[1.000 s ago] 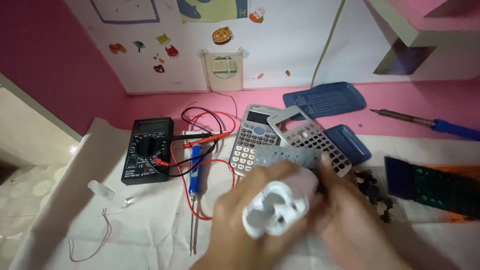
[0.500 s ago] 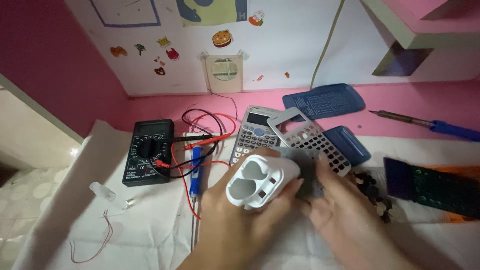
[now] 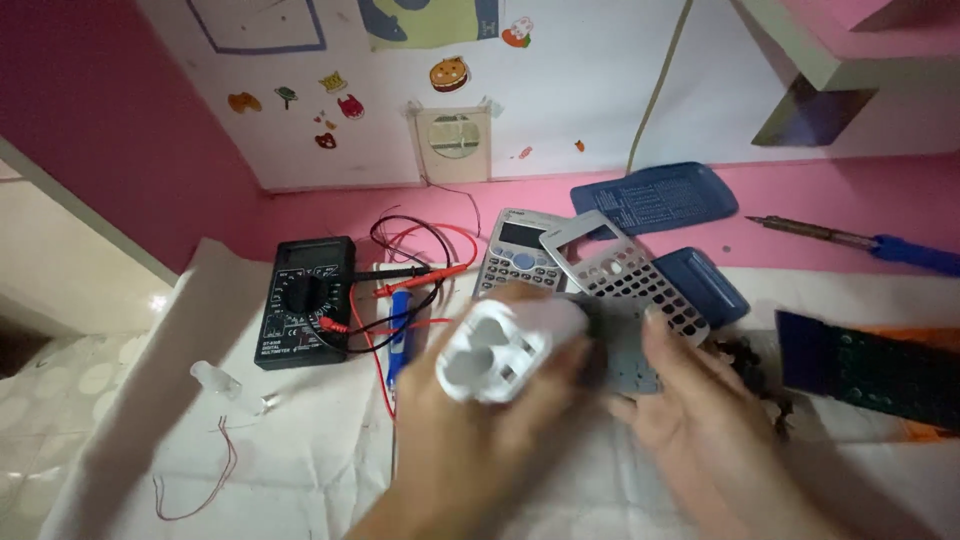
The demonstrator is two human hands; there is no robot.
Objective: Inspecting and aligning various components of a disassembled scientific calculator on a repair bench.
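Note:
My left hand point(image 3: 470, 440) grips a small white plastic holder point(image 3: 500, 345) with two round hollows, its open end turned toward me. My right hand point(image 3: 700, 420) lies flat beside it, fingers spread over a grey keypad sheet point(image 3: 625, 345) on the white cloth. Just beyond the hands lie a grey calculator point(image 3: 515, 255) and a loose calculator front frame point(image 3: 625, 275) full of key holes.
A black multimeter point(image 3: 303, 300) with red and black leads sits at left, a blue pen point(image 3: 398, 325) beside it. A soldering iron point(image 3: 860, 240), blue covers point(image 3: 655, 195) and a dark circuit board point(image 3: 880, 370) lie at right. A small LED with wires point(image 3: 220, 385) rests front left.
My left hand has turned and carried the white holder leftward and a little up. My right hand has let go of it and settled on the keypad sheet.

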